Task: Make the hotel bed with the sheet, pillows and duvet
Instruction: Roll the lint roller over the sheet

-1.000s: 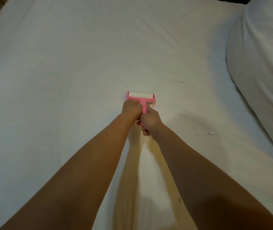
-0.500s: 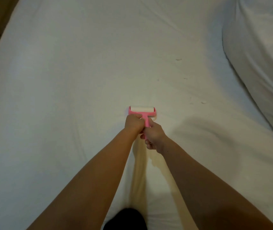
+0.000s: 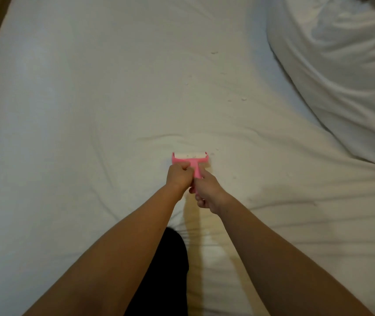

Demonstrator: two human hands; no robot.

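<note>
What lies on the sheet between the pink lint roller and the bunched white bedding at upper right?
Head view: only sheet, lightly creased, with a few small pale specks scattered between the lint roller and the bunched white bedding.

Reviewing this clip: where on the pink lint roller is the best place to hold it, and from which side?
Take the lint roller by its pink stem, from the near side. The white roll lies crosswise on the sheet and probably needs to turn freely, while the stem points back toward the person. The left hand and right hand grip there.
</note>
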